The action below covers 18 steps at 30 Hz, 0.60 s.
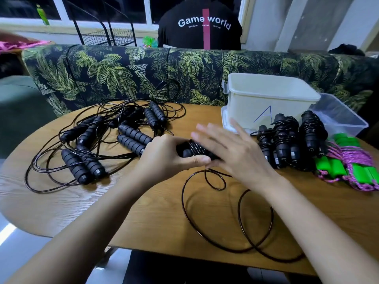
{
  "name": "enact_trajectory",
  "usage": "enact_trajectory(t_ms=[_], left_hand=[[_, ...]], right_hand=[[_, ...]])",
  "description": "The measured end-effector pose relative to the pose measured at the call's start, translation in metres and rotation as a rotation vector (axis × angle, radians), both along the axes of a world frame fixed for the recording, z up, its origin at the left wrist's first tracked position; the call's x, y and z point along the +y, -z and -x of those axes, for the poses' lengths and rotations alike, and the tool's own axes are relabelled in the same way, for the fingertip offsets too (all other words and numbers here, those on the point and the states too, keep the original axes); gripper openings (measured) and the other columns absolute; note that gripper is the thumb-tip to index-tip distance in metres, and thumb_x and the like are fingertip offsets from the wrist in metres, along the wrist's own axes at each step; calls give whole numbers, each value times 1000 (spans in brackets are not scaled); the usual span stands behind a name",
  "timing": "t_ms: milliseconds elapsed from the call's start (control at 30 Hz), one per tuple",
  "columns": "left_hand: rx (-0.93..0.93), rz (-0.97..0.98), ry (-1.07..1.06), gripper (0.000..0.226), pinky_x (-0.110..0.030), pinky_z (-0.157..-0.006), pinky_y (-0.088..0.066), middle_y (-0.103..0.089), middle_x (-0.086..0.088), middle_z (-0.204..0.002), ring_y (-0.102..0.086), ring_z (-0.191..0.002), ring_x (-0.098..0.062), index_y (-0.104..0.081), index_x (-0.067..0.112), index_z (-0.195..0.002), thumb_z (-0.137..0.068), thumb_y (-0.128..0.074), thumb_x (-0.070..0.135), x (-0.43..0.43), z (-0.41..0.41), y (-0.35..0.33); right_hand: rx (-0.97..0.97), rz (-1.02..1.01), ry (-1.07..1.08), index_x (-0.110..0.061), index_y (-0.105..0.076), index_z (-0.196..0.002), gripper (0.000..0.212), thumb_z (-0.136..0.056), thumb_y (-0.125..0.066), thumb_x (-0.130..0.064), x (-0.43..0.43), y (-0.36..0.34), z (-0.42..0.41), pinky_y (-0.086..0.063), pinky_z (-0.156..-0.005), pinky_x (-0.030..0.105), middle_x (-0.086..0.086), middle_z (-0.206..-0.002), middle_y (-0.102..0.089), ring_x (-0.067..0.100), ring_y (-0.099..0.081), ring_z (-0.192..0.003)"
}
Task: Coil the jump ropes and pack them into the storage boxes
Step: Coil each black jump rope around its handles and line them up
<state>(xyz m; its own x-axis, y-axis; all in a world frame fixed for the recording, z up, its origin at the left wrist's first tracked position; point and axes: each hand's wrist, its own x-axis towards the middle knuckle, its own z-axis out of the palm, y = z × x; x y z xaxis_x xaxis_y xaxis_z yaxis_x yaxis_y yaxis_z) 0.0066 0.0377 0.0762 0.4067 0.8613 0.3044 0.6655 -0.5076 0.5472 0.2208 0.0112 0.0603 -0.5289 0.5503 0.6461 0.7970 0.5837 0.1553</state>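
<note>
- The step in hand appeared to be coiling: one black rope was being wound round its own pair of handles (pixel 193 150) at the centre of the frame, just above the wooden table (pixel 61 203).
- The left hand (pixel 170 158) gripped that pair, fingers curled over the top and thumb pressed along the near side. Several turns of cord already lay round the handles.
- The right hand (pixel 235 154) lay over the right end of the bundle, fingers stretched out and blurred. Whether its thumb nipped the cord underneath could not be told.
- The loose cord (pixel 205 232) ran from under the hands into wide loops across the lower centre of the table, so a good length was left to wind.
- At centre left lay a tangle of uncoiled black ropes (pixel 92 140), their foam handles scattered among the cords.
- At right stood finished black bundles (pixel 287 140), with green-handled purple ropes (pixel 348 167) further right.
- Behind them, at upper right, a white box marked A (pixel 266 95) and a clear box (pixel 344 117) stood open; no rope showed inside either.
- The next move likely called for drawing the slack in, laying each turn snug beside the last, and securing the tail so the wrap would not spring loose.
- Packing seemed not yet begun, and much of the pile awaited coiling.
</note>
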Motion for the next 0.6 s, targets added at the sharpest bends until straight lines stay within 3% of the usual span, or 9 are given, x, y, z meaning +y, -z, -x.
enact_trajectory(t_ms=[100,167,267,333,400,500,600], left_hand=[[-38,141,34,77,-24,-55,-47,-73,3,-79,-63,-63,-4,-74,23,-96,-60,-53,88,3,-3,-7],[-350,439,12,95,-22,-67,-55,-72,3,-111,-68,-74,2,-65,21,-125,-63,-51,92,16,6,-15],[-961,839,-31,96,-32,-74,-61,-66,-15,-122,-73,-87,-22,-50,7,-136,-80,-30,82,28,10,-13],[-927,892,6,90,-31,-82,-57,-66,-16,-123,-71,-98,-23,-51,8,-132,-82,-31,80,21,-8,2],[-782,839,115,80,-26,-87,-52,-68,-6,-122,-70,-102,-18,-56,17,-127,-79,-44,80,5,-35,18],[-723,655,192,43,-17,-71,-50,-69,1,-114,-66,-69,-13,-56,17,-127,-91,-64,38,-3,-60,33],[-579,450,113,25,-23,-52,-39,-64,-2,-76,-45,-52,-14,-62,20,-113,-90,-71,22,13,-57,38]], right_hand=[[10,69,-125,-20,-55,-138,61,-82,-77,-30,2,-1,-4,-39,-111,51,-1,-125,-68,15,-65,-112],[185,229,-86,-27,-56,-138,58,-84,-72,-39,-2,-1,-6,-42,-110,46,-5,-120,-70,12,-65,-109],[719,511,46,-52,-54,-131,54,-82,-73,-39,-3,-6,-8,-48,-99,36,-16,-110,-70,11,-64,-103],[862,548,99,-47,-59,-128,51,-84,-76,-28,3,-7,-8,-48,-97,34,-14,-107,-71,12,-64,-102],[859,546,158,-41,-61,-129,49,-84,-76,-26,8,-5,-3,-50,-95,35,-13,-105,-72,13,-65,-99],[921,565,228,-37,-64,-127,45,-84,-76,-29,14,5,2,-52,-93,34,-20,-100,-71,9,-66,-99],[1149,666,133,-26,-66,-124,39,-87,-75,-25,17,10,-3,-52,-90,28,-19,-103,-73,3,-67,-101]])
